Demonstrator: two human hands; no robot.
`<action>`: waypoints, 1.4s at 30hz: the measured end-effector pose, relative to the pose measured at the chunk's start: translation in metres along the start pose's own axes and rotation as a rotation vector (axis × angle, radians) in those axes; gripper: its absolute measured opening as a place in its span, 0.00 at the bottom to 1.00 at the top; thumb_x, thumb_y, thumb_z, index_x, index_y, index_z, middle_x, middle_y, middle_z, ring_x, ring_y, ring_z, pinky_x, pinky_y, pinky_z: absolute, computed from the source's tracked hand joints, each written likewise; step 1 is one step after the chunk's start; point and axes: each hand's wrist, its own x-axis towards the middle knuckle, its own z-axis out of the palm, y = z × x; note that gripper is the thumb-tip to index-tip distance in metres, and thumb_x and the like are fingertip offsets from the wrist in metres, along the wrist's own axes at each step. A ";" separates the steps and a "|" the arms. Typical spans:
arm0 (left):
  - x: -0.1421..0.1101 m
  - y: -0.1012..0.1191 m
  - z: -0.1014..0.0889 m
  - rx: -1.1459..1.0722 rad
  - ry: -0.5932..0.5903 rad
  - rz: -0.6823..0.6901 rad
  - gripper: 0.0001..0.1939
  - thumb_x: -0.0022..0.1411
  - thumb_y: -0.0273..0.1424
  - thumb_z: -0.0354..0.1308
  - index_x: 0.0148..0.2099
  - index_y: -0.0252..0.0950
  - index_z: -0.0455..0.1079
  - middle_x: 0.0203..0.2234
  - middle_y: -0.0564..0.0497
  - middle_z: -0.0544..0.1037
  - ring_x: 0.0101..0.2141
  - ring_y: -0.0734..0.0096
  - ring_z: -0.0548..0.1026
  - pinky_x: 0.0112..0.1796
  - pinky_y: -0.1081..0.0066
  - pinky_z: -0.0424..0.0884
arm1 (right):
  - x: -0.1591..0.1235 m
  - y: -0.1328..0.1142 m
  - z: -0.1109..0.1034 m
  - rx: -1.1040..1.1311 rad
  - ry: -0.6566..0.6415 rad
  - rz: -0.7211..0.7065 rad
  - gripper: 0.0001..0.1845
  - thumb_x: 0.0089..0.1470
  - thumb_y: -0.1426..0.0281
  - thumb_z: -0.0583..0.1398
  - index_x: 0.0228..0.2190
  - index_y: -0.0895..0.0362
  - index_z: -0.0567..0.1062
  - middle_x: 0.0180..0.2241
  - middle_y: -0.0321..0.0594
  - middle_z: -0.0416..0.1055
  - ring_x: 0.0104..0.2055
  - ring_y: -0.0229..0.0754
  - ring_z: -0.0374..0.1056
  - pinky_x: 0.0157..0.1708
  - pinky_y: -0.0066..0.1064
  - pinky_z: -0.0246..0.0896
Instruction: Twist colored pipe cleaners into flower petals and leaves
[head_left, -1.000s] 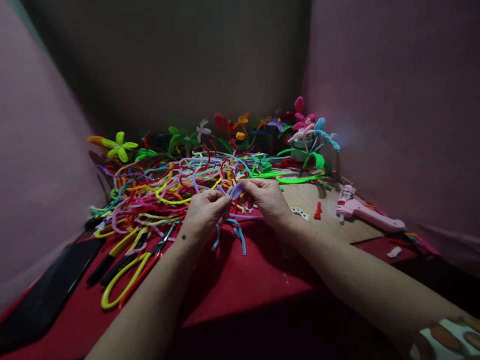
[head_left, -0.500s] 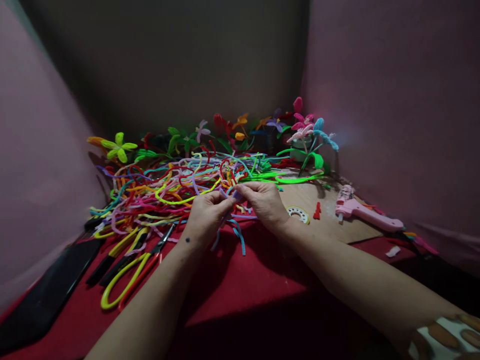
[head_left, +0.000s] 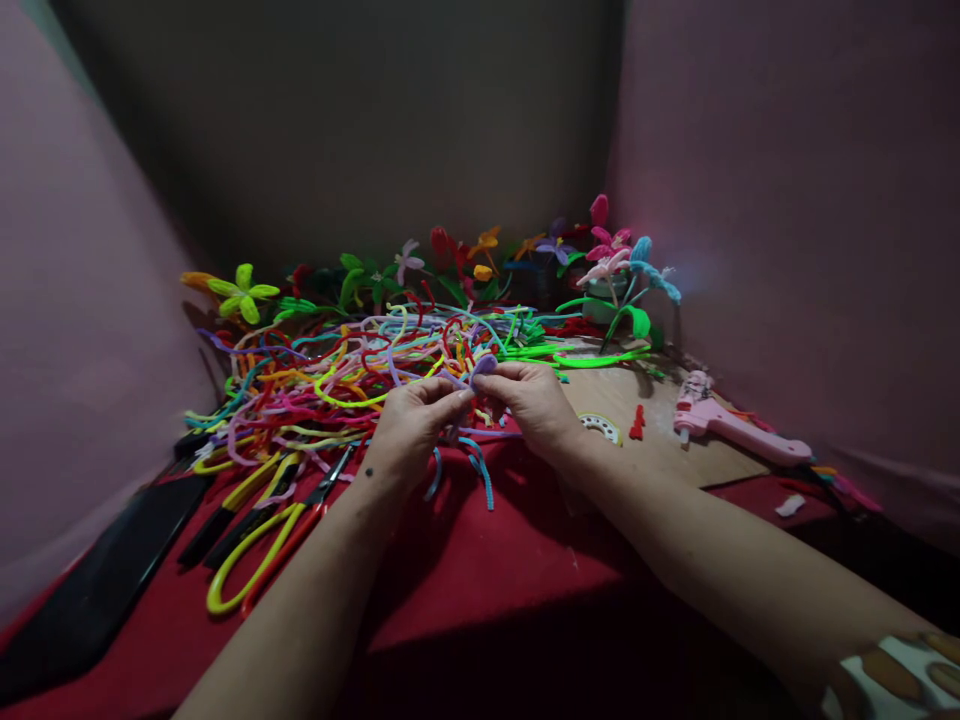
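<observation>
While both hands pinch it, left hand (head_left: 409,425) and right hand (head_left: 534,400) fingers clamp a lilac pipe cleaner (head_left: 480,366), partly looped between fingertips; finished flowers (head_left: 611,255) beyond, loose pile (head_left: 337,375) unused, so seemingly mid-way.

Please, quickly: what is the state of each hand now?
Left hand: closed, pinching the lilac pipe cleaner.
Right hand: closed, pinching the same lilac pipe cleaner at its loop.

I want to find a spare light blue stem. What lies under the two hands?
Under the left hand and right hand, which pinch a purple pipe-cleaner loop, two light blue pipe cleaners lie on the red cloth. Their upper ends are hidden by the hands.
</observation>
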 end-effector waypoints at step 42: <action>0.000 -0.007 0.001 0.611 0.035 0.554 0.04 0.52 0.28 0.54 0.27 0.35 0.70 0.24 0.53 0.70 0.27 0.74 0.66 0.32 0.74 0.62 | 0.006 0.011 -0.002 0.021 -0.037 0.169 0.05 0.34 0.73 0.60 0.16 0.62 0.69 0.13 0.32 0.62 0.16 0.30 0.57 0.19 0.24 0.50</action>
